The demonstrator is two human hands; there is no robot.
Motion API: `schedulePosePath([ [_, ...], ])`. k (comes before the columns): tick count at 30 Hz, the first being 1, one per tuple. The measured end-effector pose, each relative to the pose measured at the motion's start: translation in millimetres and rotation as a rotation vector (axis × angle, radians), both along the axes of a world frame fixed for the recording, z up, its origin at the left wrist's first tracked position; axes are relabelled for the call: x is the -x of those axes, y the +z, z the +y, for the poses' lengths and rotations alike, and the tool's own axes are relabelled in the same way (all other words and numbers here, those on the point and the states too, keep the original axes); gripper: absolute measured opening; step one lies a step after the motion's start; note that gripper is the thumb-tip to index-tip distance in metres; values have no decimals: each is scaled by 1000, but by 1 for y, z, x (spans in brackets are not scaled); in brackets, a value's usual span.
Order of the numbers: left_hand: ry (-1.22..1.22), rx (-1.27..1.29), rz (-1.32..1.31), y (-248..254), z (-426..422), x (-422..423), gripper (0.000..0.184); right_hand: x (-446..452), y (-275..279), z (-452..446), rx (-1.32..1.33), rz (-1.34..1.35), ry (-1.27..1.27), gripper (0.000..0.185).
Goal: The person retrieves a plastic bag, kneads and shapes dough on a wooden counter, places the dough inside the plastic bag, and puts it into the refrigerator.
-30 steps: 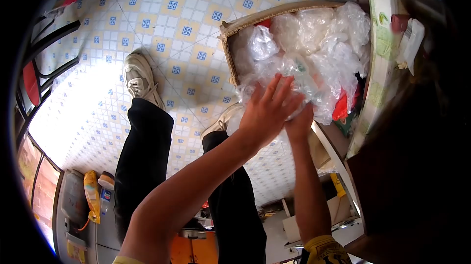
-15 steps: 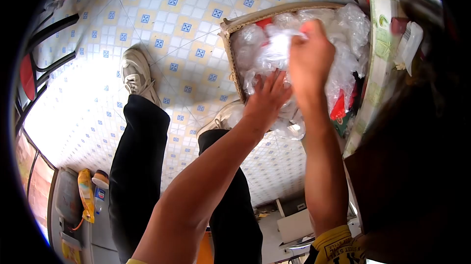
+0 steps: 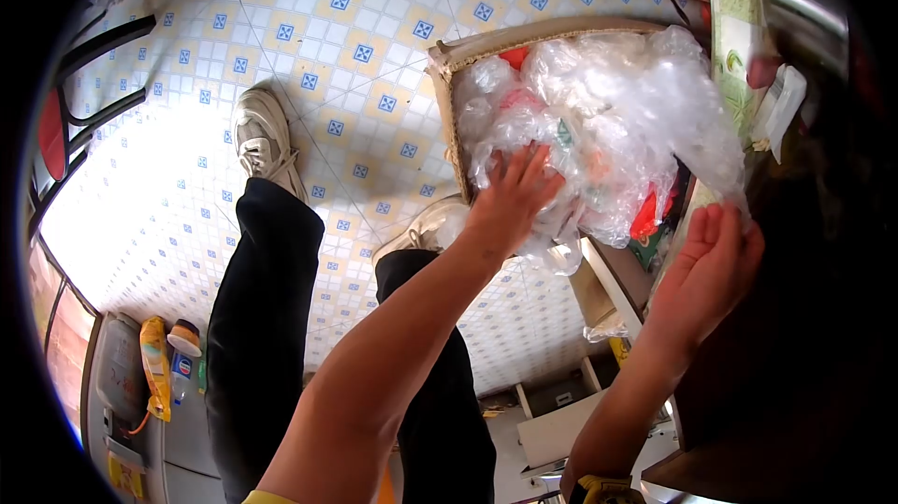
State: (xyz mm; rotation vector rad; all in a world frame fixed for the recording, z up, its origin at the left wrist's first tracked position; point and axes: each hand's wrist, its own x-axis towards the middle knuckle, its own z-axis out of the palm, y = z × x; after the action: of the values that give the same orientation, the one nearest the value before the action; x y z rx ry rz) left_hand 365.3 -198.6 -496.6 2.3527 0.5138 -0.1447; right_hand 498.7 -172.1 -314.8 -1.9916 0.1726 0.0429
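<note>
A cardboard box [image 3: 443, 120] on the floor is heaped with crumpled clear plastic bags [image 3: 510, 130]. My left hand [image 3: 513, 193] lies on the heap near the box's front edge, fingers spread and pressing on the plastic. Off the box's right side, my right hand [image 3: 711, 256] has its fingers closed on the end of a clear plastic bag [image 3: 687, 125], which stretches back over the heap. A red piece [image 3: 645, 214] shows among the bags, partly covered.
A ledge with a green-patterned cover [image 3: 734, 64] runs along the box's right. Black metal bars [image 3: 103, 45] stand at left. A yellow packet [image 3: 155, 364] and a bottle [image 3: 183, 373] sit at lower left. My shoe [image 3: 267, 139] is on the tiled floor.
My right hand has moved from above the box down and to the right, drawing the clear plastic bag out towards that side. My left hand stays nearly in place on the heap.
</note>
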Motion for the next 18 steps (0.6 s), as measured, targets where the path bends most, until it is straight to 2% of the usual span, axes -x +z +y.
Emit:
schedulePosePath([
  [2, 6, -4, -7, -1, -1, 0, 54, 2, -6, -7, -4, 249, 125, 31],
  [3, 10, -10, -12, -1, -1, 0, 53, 8, -8, -9, -5, 246, 124, 31],
  [5, 11, -62, -29, 2, 2, 0, 51, 38, -16, 3, 829, -148, 355, 39],
  [6, 16, -110, -40, 3, 3, 1, 49, 50, -27, 0, 770, -305, 522, 42],
  [7, 380, 763, -258, -9, -8, 1, 45, 57, -52, 9, 681, -263, 678, 39],
  [9, 624, 1310, -335, -18, -19, 1, 47, 71, -101, 27, 467, -118, 974, 33],
  [10, 777, 1555, -379, -24, -27, 1, 48, 76, -125, 37, 625, -146, 1058, 38],
  [11, 788, 1484, -414, -25, -29, -1, 44, 78, -146, 44, 698, -173, 1064, 43],
  [12, 601, 1114, -320, -21, -24, 0, 43, 69, -157, 47, 715, -83, 1092, 45],
  [13, 452, 727, -236, -16, -20, 2, 43, 60, -176, 45, 759, -91, 1125, 43],
  [14, 93, 47, -22, -6, -7, 6, 44, 52, -185, 46, 805, -100, 1157, 41],
  [15, 316, 521, -80, -15, -18, 4, 47, 43, -189, 41, 794, -25, 1126, 36],
  [16, 189, 374, 32, -5, -7, 1, 52, 35, -188, 41, 781, 49, 1097, 33],
  [17, 54, 225, 128, 5, 4, -2, 57, 29, -187, 39, 716, -27, 1072, 25],
  [18, -108, -37, 95, 1, 0, 1, 58, 21, -182, 33, 645, 139, 1074, 18],
])
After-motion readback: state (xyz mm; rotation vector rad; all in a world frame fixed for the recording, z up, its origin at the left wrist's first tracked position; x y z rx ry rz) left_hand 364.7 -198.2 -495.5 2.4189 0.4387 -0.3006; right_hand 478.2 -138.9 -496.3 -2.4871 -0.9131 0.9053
